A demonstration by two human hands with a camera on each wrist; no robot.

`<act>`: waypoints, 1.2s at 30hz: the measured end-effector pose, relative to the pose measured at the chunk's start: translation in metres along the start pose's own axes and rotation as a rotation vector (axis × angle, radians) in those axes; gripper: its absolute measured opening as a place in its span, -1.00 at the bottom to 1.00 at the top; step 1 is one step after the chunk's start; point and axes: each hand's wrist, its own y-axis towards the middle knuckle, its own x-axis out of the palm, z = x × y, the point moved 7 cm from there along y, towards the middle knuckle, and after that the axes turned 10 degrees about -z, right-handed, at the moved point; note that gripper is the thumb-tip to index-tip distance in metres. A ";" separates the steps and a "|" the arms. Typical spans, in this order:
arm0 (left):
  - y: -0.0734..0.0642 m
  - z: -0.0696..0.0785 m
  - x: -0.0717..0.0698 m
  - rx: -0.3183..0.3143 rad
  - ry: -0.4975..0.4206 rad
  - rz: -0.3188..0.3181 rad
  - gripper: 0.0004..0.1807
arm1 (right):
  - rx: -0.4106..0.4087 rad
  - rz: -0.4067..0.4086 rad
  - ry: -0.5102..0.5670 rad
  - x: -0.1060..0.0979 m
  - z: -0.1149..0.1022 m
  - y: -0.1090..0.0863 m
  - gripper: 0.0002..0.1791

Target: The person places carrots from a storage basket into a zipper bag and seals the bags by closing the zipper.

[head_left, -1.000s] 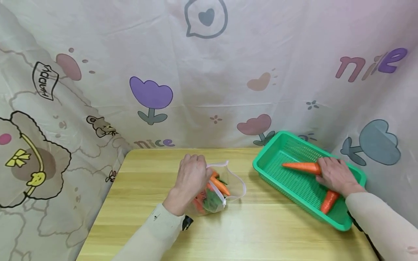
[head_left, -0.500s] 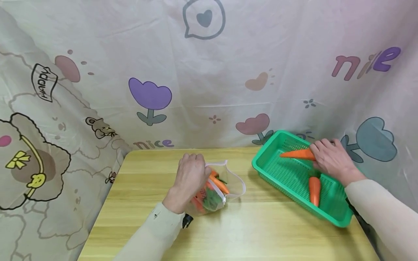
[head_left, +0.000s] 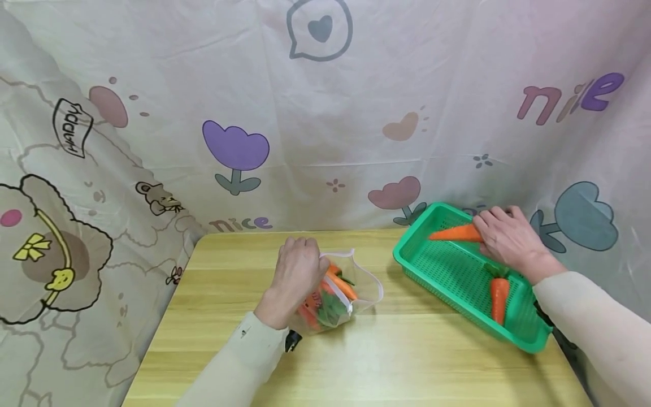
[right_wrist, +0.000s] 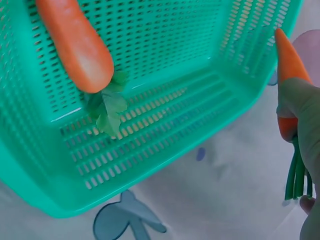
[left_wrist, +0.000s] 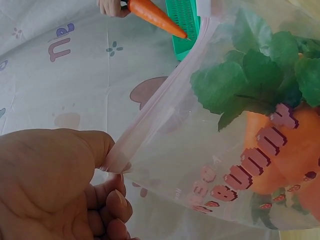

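Now up it comes: the right hand grips a carrot by its thick end, raised near the basket's far rim, and the left hand pinches the lip of the clear bag, mid-bench. That leaves one other carrot lying in the green basket, over by the right edge of the bench. A second ago, the gripped one sat lower and its neighbour slanted, half hidden, under the wrist; the left hand hasn't budged.
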 end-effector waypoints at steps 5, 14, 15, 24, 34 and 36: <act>0.001 0.000 0.001 -0.007 0.002 -0.015 -0.67 | -0.003 0.035 0.019 -0.013 -0.010 0.006 -0.41; 0.002 -0.001 0.002 -0.012 0.001 -0.024 -0.68 | -0.036 0.172 0.048 -0.042 -0.032 0.014 -0.52; 0.002 -0.001 0.001 -0.007 -0.001 -0.018 -0.67 | -0.042 0.184 0.052 -0.044 -0.034 0.015 -0.54; 0.004 -0.002 0.003 -0.012 -0.018 -0.032 -0.68 | -0.073 0.254 0.080 -0.065 -0.055 0.021 -0.58; 0.005 -0.001 0.003 -0.014 -0.028 -0.037 -0.67 | -0.087 0.268 0.076 -0.083 -0.081 0.025 -0.63; 0.005 -0.001 0.002 -0.007 -0.028 -0.027 -0.66 | -0.095 0.282 0.066 -0.088 -0.086 0.024 -0.61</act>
